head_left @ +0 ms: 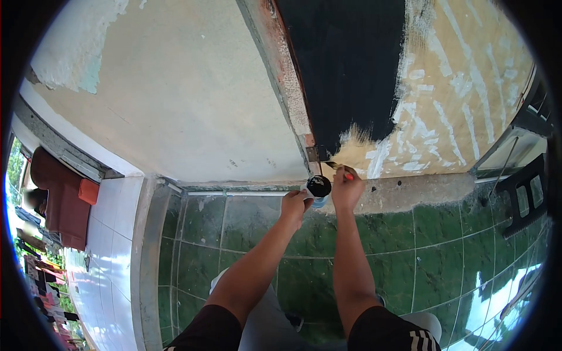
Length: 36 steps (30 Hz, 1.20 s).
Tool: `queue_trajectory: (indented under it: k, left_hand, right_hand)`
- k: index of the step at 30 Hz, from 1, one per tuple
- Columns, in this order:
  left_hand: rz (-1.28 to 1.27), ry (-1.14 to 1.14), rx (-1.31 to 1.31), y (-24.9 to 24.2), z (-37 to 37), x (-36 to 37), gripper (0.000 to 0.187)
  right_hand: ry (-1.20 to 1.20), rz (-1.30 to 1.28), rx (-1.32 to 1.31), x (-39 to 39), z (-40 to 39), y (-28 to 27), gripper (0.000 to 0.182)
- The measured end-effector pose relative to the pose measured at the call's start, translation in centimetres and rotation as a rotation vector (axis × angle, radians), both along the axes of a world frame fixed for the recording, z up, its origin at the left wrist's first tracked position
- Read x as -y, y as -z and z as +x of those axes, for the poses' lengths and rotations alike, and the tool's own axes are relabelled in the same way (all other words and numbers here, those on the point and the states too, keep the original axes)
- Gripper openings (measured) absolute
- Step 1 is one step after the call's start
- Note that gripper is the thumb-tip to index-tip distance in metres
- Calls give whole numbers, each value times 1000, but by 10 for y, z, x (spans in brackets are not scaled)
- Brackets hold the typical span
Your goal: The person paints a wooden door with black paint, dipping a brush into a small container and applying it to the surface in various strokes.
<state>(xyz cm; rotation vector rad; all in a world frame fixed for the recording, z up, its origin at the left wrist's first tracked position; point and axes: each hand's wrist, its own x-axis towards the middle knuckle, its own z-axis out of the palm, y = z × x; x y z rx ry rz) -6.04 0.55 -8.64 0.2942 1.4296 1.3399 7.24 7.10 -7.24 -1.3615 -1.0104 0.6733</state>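
My left hand (294, 206) grips a small container of black paint (319, 186), tilted so its dark contents and smeared rim show. Just right of it, my right hand (348, 188) is closed around a paintbrush (332, 165) whose handle end looks red. The bristles are above the container, close to the bottom edge of the board. Black paint (348, 70) covers the left part of that board, ending in ragged brush strokes. Its right part (456, 105) is yellowish with white patches and streaks.
A worn strip of frame (291, 76) separates the board from a pale wall (187, 93). Along the wall's foot runs a white pipe (257, 193) above green floor tiles (374, 234). A black slotted object (524, 196) stands at right. Brown furniture (61, 199) is at far left.
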Motion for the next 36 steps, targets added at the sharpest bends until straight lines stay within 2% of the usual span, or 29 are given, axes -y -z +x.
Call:
queue_trajectory:
  k: [2,3,6,9,13,16,19,22,25,28,31,34,36]
  left_hand:
    - [-9,-4,-8,-1,0,3,22]
    - [-11,-2,-14,-2,0,2,22]
    - [-19,0,-14,-3,0,2,22]
    - [-13,-5,-6,-2,-1,2,22]
    - [-12,-10,-14,-2,-1,0,23]
    - [-6,-35,-13,0,1,0,25]
    - [2,-24,-18,3,2,1,24]
    - [7,-19,-14,7,3,2,23]
    - [5,-13,-3,8,5,0,21]
    - [-17,33,-23,2,6,2,20]
    - [-22,52,-32,-1,8,2,20]
    - [-19,54,-41,-1,8,6,21]
    - [-30,49,-45,0,7,5,21]
  right_hand:
    - [-61,18,-8,-8,-12,11,27]
    - [-91,6,-166,-6,-14,3,27]
    - [9,90,-204,7,-4,-19,28]
    - [-67,-18,23,3,-9,-6,30]
    - [-44,74,-75,13,-12,-23,31]
    - [-68,46,197,13,-10,-28,29]
    - [-97,78,98,8,-19,-31,28]
    - [-59,130,-192,11,-20,-46,26]
    - [-11,142,120,25,-7,-49,24]
    - [-120,-3,196,24,-11,-30,20]
    - [-132,291,265,18,-14,-21,17]
    - [-186,381,239,28,-4,-37,15]
    - [-337,225,354,28,8,-36,15]
